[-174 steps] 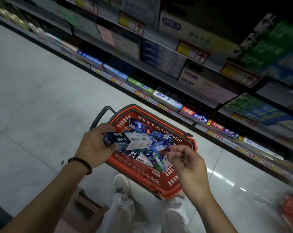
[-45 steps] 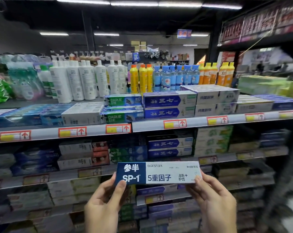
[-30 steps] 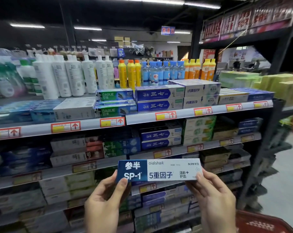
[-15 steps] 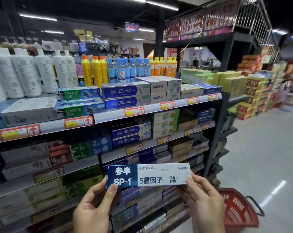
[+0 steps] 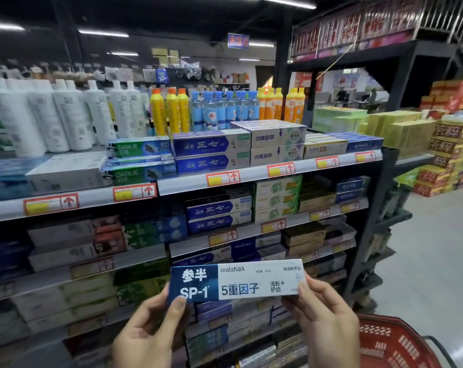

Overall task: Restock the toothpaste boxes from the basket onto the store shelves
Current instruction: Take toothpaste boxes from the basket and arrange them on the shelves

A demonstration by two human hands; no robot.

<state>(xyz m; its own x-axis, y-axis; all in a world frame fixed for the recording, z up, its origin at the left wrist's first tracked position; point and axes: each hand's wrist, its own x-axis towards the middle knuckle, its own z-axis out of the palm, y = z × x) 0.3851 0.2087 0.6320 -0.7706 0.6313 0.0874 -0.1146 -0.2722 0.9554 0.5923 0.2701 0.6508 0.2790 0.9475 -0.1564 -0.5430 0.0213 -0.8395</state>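
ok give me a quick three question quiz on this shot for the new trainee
1. True or false: the SP-1 toothpaste box already lies on a shelf.
2. Which hand holds the box's blue end? A) left hand B) right hand C) neither
3. Fill in: the red basket shows at the lower ____ of the view.
Key: 1 false, both hands hold it before the shelves; 2 A; 3 right.
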